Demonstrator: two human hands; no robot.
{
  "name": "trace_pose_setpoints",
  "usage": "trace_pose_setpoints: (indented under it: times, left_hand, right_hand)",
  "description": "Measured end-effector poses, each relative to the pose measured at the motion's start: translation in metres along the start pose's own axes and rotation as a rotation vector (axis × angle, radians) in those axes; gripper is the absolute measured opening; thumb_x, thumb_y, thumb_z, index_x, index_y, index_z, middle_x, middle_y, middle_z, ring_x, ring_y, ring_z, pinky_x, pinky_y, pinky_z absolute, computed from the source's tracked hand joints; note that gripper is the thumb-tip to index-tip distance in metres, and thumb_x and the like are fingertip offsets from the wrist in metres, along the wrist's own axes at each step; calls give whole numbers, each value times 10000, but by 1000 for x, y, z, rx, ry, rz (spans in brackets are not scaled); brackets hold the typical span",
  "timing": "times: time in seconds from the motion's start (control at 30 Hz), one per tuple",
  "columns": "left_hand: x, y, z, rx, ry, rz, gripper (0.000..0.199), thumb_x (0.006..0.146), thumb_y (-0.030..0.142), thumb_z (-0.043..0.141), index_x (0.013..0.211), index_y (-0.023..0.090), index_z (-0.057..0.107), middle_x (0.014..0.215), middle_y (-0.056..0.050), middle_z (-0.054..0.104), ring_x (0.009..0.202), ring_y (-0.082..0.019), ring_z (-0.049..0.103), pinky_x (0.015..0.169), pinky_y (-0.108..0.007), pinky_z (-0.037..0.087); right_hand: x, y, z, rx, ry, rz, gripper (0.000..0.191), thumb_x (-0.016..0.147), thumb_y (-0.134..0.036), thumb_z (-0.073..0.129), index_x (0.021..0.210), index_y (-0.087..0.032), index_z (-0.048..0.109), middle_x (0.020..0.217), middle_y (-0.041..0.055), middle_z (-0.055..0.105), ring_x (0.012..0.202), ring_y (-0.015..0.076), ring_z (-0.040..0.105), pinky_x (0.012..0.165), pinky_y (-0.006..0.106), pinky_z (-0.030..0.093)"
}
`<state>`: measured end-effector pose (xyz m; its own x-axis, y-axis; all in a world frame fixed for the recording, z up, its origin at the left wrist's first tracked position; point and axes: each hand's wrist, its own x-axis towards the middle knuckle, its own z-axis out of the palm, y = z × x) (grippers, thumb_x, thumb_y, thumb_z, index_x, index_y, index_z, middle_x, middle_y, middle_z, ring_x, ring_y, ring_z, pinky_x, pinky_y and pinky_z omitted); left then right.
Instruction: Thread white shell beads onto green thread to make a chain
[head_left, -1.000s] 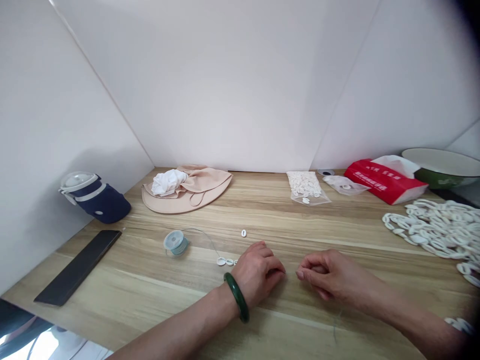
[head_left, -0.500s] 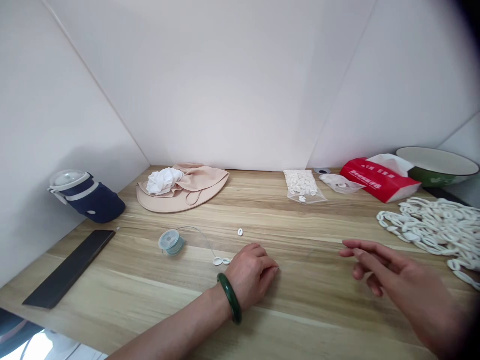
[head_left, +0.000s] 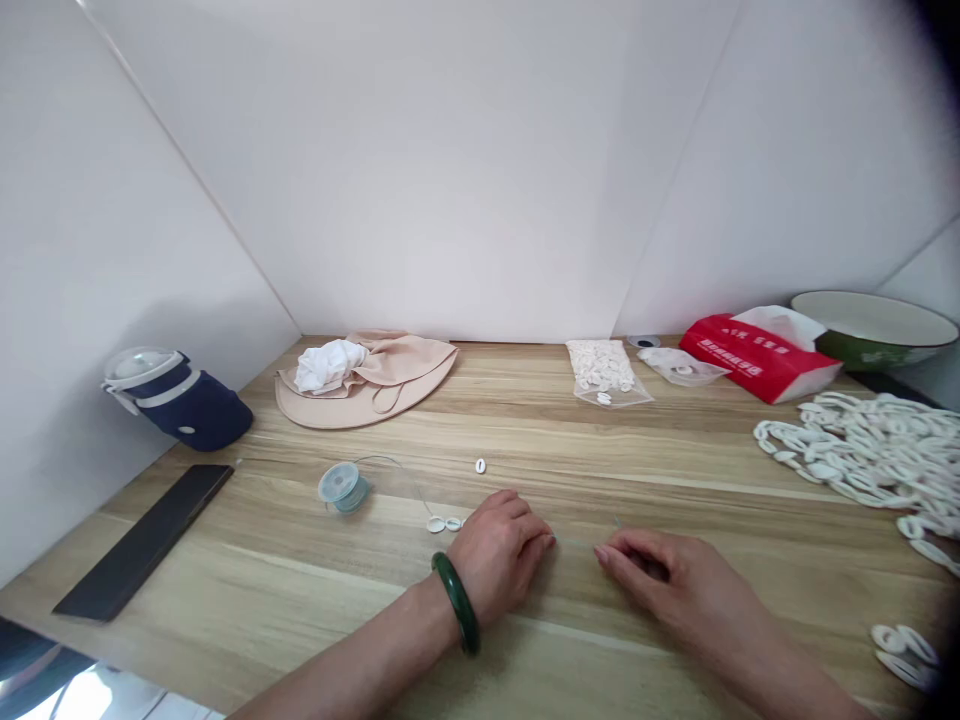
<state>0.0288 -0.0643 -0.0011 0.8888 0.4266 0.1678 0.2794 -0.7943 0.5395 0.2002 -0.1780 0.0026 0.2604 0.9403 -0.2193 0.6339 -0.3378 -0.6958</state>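
Note:
My left hand (head_left: 499, 550), with a green bangle (head_left: 456, 603) at the wrist, rests on the table in a pinch around a thin, clear cord. Two small white cowrie shells (head_left: 445, 524) lie on this cord just left of the hand. From them the cord runs back to a pale blue spool (head_left: 343, 487). My right hand (head_left: 660, 568) pinches the cord's other stretch between thumb and forefinger; a short end sticks up above the fingers. Whatever else sits inside my left fingers is hidden. One loose cowrie shell (head_left: 481, 466) lies beyond my left hand.
Strung shells (head_left: 877, 450) are heaped at right, with several more (head_left: 904, 652) nearer. Behind are a bag of shells (head_left: 600, 367), a red tissue pack (head_left: 757, 358) and a green bowl (head_left: 874, 345). At left: a beige hat (head_left: 390, 385), blue bottle (head_left: 191, 405) and black strip (head_left: 146, 540).
My right hand has come left and down toward my left hand, its fingers closing into a pinch on the cord. My left hand has hardly moved. The shells at lower right are now uncovered.

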Motion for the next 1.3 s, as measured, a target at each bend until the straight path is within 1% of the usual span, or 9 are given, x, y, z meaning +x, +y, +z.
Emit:
trace_pose_setpoints:
  times: [0.13, 0.2, 0.27, 0.33, 0.5, 0.8, 0.93, 1.03, 1.3]
  left_hand:
    - [1, 0, 2, 21, -1, 7, 261, 901, 173, 401, 815, 161, 647, 776, -56, 636, 794, -165, 568, 889, -349, 421]
    - [1, 1, 4, 30, 0, 17, 267, 904, 173, 393, 808, 163, 642, 777, -57, 629, 797, -166, 562, 877, -346, 425]
    - [1, 2, 4, 32, -1, 30, 267, 906, 178, 392, 802, 167, 638, 769, -56, 622, 791, -166, 559, 870, -344, 427]
    - [1, 3, 4, 32, 1, 40, 265, 907, 178, 391, 804, 170, 636, 770, -57, 620, 791, -167, 559, 869, -345, 427]
    - [0, 6, 1, 41, 3, 35, 242, 894, 164, 412, 801, 161, 635, 775, -60, 619, 796, -165, 560, 879, -343, 425]
    - [0, 7, 0, 22, 23, 31, 210, 876, 165, 444, 902, 165, 652, 833, -67, 638, 844, -174, 572, 935, -358, 404]
    - [2, -7, -20, -19, 171, -123, 236, 875, 207, 462, 1024, 183, 644, 936, -76, 636, 889, -181, 580, 860, -318, 454]
    - [5, -28, -35, 8, 275, -272, 240, 872, 206, 462, 987, 189, 671, 962, -77, 627, 913, -184, 587, 828, -304, 466]
    - [9, -55, -30, 59, 218, -350, 212, 820, 226, 530, 904, 248, 723, 920, -52, 632, 864, -193, 586, 775, -311, 466]
  right_hand:
    - [-13, 6, -29, 446, -346, 174, 396, 762, -541, 553, 611, -179, 605, 469, -37, 476, 405, 71, 290, 412, 212, 213]
    - [-18, 6, -35, 590, -318, 185, 401, 751, -557, 570, 640, -177, 636, 702, 24, 627, 497, 92, 429, 427, 200, 286]
    - [-20, 4, -34, 749, -210, 114, 383, 765, -522, 581, 619, -178, 662, 1029, 79, 643, 855, 198, 566, 603, 243, 447]
    - [-18, 2, -29, 980, -128, 37, 335, 790, -465, 580, 640, -190, 697, 1178, 86, 596, 1165, 273, 446, 836, 335, 460]
    - [-3, -9, -15, 1394, -131, -26, 248, 848, -371, 543, 757, -220, 717, 878, 60, 646, 917, 204, 578, 692, 290, 522]
    - [35, -24, -23, 1076, 92, -29, 189, 806, -347, 615, 893, -179, 624, 628, -35, 475, 494, 62, 396, 406, 166, 345]
    - [56, -25, -14, 828, 121, -75, 350, 809, -395, 576, 1082, -179, 539, 615, -40, 502, 422, 50, 304, 351, 171, 226]
    - [68, -26, -3, 803, 101, -115, 372, 807, -395, 566, 1096, -164, 522, 618, -30, 532, 409, 49, 278, 354, 188, 196]
    - [67, -15, 23, 736, 54, -250, 465, 869, -333, 503, 1290, -169, 393, 602, -39, 517, 594, 120, 462, 585, 250, 361]
